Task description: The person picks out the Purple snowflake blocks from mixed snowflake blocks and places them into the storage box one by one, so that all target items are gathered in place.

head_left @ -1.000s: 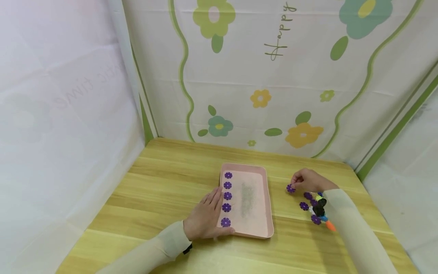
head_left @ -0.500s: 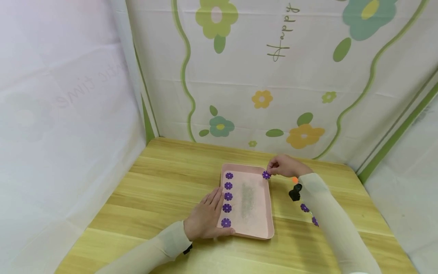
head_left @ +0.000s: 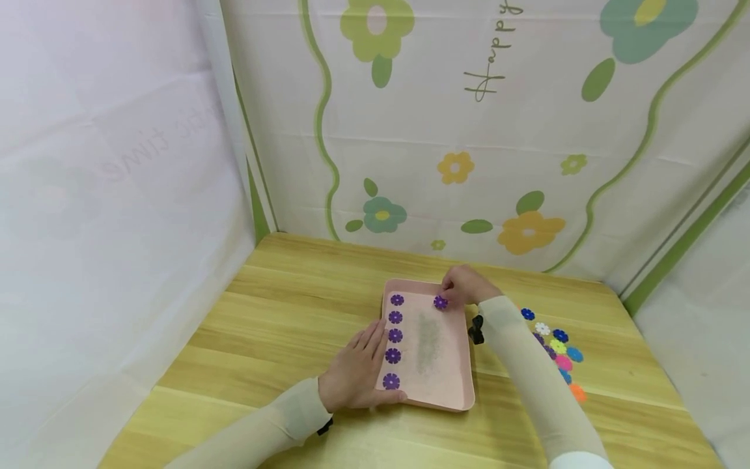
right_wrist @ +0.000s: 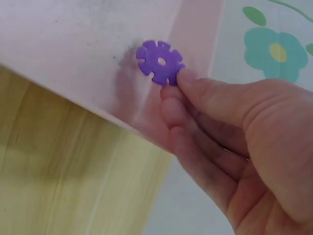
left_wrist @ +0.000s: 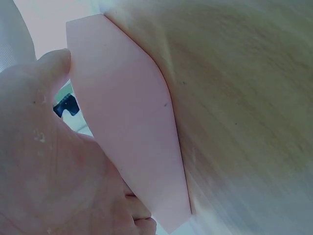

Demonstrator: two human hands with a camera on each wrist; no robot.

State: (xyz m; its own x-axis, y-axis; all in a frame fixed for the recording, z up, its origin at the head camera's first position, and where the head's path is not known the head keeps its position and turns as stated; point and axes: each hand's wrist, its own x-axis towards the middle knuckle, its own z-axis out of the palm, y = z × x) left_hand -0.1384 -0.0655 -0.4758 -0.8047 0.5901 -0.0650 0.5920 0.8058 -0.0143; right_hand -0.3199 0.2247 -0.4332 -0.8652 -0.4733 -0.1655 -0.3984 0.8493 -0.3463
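A pink tray point(head_left: 454, 391) lies on the table with a column of several purple snowflake discs point(head_left: 393, 355) along its left side. My left hand point(head_left: 353, 374) rests against the tray's near left corner, fingers laid along the left rim and thumb on the near rim. In the left wrist view, that palm point(left_wrist: 39, 147) sits beside the tray's outer wall point(left_wrist: 127, 107). Over the tray's far right corner, my right hand point(head_left: 465, 285) pinches another purple snowflake disc point(right_wrist: 161, 62) between thumb and fingertips. The disc's notched rim and centre hole show clearly, tilted above the tray floor.
Right of the tray, several loose discs in mixed colours lie on the table, among them a white disc point(head_left: 541, 328), a pink disc point(head_left: 563, 363) and an orange disc point(head_left: 577, 392). My right sleeve point(head_left: 527, 365) partly covers this group. A patterned cloth point(head_left: 410, 130) hangs behind the table.
My right hand has carried the purple snowflake disc leftward from beside the loose discs to the tray's far right corner. The left hand has stayed at the tray.
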